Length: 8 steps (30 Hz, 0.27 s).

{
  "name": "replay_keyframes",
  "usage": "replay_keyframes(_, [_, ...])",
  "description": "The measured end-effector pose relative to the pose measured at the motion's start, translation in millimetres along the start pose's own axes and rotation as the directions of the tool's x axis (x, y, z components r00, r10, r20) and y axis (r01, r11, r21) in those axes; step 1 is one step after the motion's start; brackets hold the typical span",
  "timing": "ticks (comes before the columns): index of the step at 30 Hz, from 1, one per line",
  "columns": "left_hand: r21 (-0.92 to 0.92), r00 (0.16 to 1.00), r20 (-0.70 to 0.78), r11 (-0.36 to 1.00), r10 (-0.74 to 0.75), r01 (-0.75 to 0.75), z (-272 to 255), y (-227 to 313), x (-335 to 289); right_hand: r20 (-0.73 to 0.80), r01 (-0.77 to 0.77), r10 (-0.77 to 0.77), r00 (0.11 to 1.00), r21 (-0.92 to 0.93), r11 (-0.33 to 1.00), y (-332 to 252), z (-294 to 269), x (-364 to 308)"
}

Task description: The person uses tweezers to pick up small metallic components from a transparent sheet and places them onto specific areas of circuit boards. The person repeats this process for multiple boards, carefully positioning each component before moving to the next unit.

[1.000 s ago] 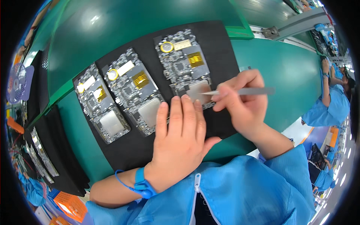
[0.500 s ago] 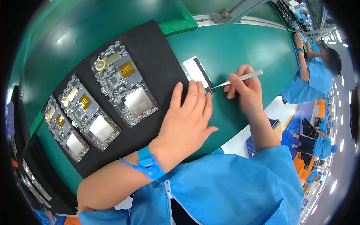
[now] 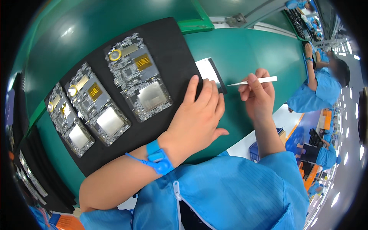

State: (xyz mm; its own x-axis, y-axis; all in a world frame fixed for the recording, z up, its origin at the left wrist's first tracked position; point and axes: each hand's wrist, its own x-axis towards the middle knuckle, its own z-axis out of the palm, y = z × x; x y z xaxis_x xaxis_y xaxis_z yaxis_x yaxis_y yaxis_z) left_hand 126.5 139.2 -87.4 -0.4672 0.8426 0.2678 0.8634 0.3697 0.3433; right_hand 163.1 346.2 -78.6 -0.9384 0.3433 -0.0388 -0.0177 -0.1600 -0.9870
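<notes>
My left hand lies palm down, fingers stretched out, with its fingertips on the lower end of a small white sheet. A narrow black strip runs along the sheet's right side. In my right hand is a pair of pale tweezers, pinched between thumb and fingers. Their thin tip points left and hovers close beside the strip's lower end, seemingly just apart from it. A blue wrist strap with a cord circles my left wrist.
Left of the sheet, a black mat bears three circuit boards, the nearest board having a silver shield and an amber patch. Beneath is a green tabletop. A metal bar crosses the far side. A co-worker sits at right.
The tweezers' tip has drawn back from the black strip, slightly to the right. My left hand stays on the sheet's lower end. The whole view has shifted a little.
</notes>
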Motion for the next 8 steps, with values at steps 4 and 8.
replay_keyframes(4, [0.068, 1.0, -0.008, 0.998, 0.015, -0.014, 5, -2, -3, -0.055, -0.027, 0.02, 0.998, -0.129, 0.991, -5, 7, 1])
replay_keyframes(8, [0.059, 0.999, -0.029, 0.998, 0.016, -0.014, 7, -2, -4, -0.004, -0.12, 0.124, 0.992, -0.267, 0.956, 2, -14, 5])
